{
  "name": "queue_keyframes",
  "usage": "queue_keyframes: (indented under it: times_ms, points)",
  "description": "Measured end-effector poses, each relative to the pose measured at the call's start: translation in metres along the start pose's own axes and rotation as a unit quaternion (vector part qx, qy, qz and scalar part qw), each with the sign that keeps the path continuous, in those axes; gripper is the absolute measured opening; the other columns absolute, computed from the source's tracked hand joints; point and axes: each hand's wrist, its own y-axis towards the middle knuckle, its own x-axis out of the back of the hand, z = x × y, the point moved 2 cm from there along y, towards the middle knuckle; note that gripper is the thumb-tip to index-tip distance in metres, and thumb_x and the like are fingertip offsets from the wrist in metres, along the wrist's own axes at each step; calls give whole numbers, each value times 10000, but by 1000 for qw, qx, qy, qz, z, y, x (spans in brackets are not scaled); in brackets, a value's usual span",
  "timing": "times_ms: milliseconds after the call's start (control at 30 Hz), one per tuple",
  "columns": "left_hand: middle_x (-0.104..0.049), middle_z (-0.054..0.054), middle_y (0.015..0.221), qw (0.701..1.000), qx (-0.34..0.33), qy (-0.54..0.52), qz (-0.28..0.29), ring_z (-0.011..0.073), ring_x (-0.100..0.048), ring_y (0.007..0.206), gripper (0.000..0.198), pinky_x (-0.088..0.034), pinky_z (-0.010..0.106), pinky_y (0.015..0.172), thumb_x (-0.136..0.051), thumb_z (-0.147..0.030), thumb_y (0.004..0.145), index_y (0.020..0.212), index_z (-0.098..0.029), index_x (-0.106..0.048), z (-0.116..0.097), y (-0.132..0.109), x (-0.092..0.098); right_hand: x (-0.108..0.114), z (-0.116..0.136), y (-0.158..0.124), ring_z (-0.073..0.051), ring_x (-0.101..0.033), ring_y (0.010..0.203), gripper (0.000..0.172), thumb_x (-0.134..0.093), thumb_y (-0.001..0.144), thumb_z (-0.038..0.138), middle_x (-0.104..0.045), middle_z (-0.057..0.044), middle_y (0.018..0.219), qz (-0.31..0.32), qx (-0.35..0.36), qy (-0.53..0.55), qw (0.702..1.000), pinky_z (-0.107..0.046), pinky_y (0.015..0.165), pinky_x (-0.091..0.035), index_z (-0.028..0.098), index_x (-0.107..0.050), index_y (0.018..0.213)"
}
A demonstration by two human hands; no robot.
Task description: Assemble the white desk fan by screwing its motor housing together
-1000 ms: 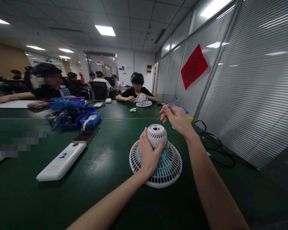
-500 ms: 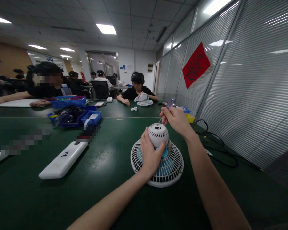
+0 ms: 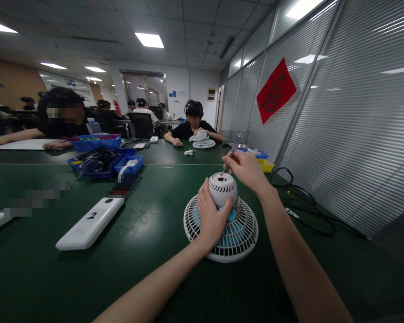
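A white fan (image 3: 222, 190) lies grille-down on the green table, its rounded motor housing facing up. Light blue blades show through the round grille (image 3: 244, 242). My left hand (image 3: 212, 215) is wrapped round the near left side of the housing, thumb on the right. Above the housing, my right hand (image 3: 244, 168) grips a screwdriver (image 3: 236, 144) with a clear purple handle. Its thin shaft slants down to the top of the housing, beside a dark opening. Whether the tip sits in a screw is too small to tell.
Left of the fan lies a white device marked 2 (image 3: 90, 224). Blue bins (image 3: 129, 166) with cables stand farther back. A yellow tray (image 3: 266, 166) and black cables (image 3: 306, 202) are at the right. Across the table, a person (image 3: 193, 128) handles another fan (image 3: 204, 143).
My right hand has shifted slightly left, and the screwdriver now stands more upright with its tip on the housing's top. My left hand keeps its hold on the fan.
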Motion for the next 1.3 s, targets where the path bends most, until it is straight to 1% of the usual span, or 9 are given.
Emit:
queue_keyframes:
  times_ms: [200,400,533,633,733,933,1033,1133,1300]
  points:
    - [-366,154,1398,1000,1,-4,5,268,-313,1342,697,-213,443,1131,-535,-342,790,1393,-150,-243,-1,0,1,3,0,-1,-133,-605,556,174,-536,871,256,-688,-46,694,-27,12,9,1000,-268,599,-461,159,-606,744]
    - [-374,156,1390,1000,-4,0,3,271,-323,1336,691,-230,442,1119,-536,-346,793,1392,-154,-250,-1,0,1,0,3,-1,-109,-562,476,156,-545,861,250,-685,-44,692,-7,-2,61,998,-255,528,-450,158,-594,745]
    - [-376,150,1389,1000,-6,3,-1,269,-323,1336,683,-231,441,1119,-530,-346,798,1392,-161,-249,0,0,0,-2,1,-1,-112,-560,480,147,-542,859,229,-674,-36,678,4,-14,58,998,-258,542,-449,166,-578,732]
    - [-381,145,1386,1000,-6,3,2,269,-325,1338,678,-235,443,1118,-532,-342,797,1390,-170,-252,0,0,1,-2,-1,0,-133,-594,539,148,-549,857,224,-671,-43,676,3,-14,44,999,-270,589,-456,168,-571,722]
    - [-375,145,1392,1000,-5,2,3,267,-323,1338,680,-233,444,1119,-534,-340,795,1390,-170,-252,0,0,1,-2,-2,0,-148,-614,586,138,-552,854,219,-665,-48,677,4,-14,48,999,-274,598,-460,169,-566,727]
    - [-372,153,1395,1000,-2,0,5,264,-327,1329,685,-229,442,1121,-531,-342,794,1391,-151,-254,-1,0,2,-1,5,-2,-120,-586,514,96,-580,823,199,-659,-32,666,13,-26,97,995,-244,485,-449,171,-561,733]
    - [-368,157,1399,1000,-2,1,5,259,-321,1331,690,-219,429,1127,-529,-342,794,1392,-132,-256,-1,0,1,-1,7,-3,-118,-586,503,119,-612,798,202,-658,-25,632,9,-39,121,992,-236,469,-452,171,-540,707]
    - [-365,157,1402,1000,-2,0,4,260,-315,1335,691,-212,431,1130,-531,-344,794,1392,-133,-257,-1,0,1,-2,4,-2,-96,-551,449,167,-635,782,213,-664,-30,617,4,-55,138,989,-224,449,-441,169,-519,669]
    - [-375,154,1389,1000,-3,-2,1,263,-333,1326,684,-228,434,1121,-532,-344,794,1389,-151,-259,0,0,1,-5,-3,1,-78,-530,433,151,-640,774,244,-697,-63,681,6,-62,173,983,-210,443,-423,149,-571,679]
